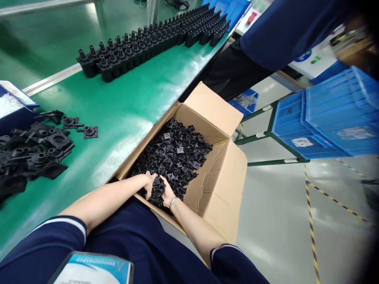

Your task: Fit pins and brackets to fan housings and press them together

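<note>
Inside an open cardboard box (219,173), many small black plastic parts (180,150) lie in a loose heap, each with a square flange and a stem. Both of my hands are down at the near end of this heap. My left hand (150,183) and my right hand (167,192) cup a clump of the black plastic parts (159,187) between them. The fingers curl round the clump and are partly hidden by it. On the green table to the left, a pile of similar flanged black parts (38,154) lies loose.
Rows of upright black housings (130,53) stand along the back of the green table (118,98). Beyond the box is a person in dark clothes (275,35). Blue crates (334,114) sit on a green-framed rack at right. A blue box (14,110) stands at the table's left.
</note>
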Tool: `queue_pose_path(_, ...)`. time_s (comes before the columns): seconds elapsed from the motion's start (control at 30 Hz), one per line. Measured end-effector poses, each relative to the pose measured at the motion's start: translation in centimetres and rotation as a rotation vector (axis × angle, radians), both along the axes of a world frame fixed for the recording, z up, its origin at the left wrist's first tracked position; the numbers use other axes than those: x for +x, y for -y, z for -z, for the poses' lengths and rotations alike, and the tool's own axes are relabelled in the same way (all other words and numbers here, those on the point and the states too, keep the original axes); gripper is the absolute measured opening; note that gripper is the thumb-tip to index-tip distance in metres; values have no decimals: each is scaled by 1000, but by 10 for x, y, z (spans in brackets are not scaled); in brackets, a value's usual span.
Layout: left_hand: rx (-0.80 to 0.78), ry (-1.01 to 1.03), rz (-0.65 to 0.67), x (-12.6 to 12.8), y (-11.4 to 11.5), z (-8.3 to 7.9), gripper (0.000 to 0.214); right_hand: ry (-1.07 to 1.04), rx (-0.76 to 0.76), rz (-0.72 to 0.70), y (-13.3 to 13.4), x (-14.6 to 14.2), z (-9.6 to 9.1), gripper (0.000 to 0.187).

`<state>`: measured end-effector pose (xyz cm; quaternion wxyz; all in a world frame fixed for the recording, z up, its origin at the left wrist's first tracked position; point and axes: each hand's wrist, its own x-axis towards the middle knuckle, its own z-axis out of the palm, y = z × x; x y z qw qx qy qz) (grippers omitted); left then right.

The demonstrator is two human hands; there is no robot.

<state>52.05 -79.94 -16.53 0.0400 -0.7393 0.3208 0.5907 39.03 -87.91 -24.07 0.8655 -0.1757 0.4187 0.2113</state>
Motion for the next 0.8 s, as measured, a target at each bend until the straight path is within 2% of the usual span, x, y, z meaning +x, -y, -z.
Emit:
queue_pose_path(0.17, -75, -12, -95, 2, 2, -20, 135, 29, -92, 73, 8, 6, -12, 33)
queue_pose_path(0.3, -164, 39, -165, 4, 8, -38, 121, 58, -225, 159, 16, 16, -25, 27)
queue_pose_path(0.47, -250, 111, -205, 7, 20, -70, 115, 114, -405, 197, 26, 28, -55, 22)
queue_pose_path(0.57, -366, 185, -207, 15, 38, -105, 110, 176, -509, 200, 49, 39, -89, 22)
queue_pose_path(0.67, -518, 271, -210, 29, 53, -154, 98, 264, -596, 206, 81, 59, -134, 25)
queue_pose_path(0.73, -624, 345, -223, 41, 52, -188, 93, 351, -664, 234, 93, 78, -166, 25)
queue_pose_path(0.8, -719, 429, -250, 51, 38, -214, 89, 454, -720, 251, 91, 102, -194, 24)
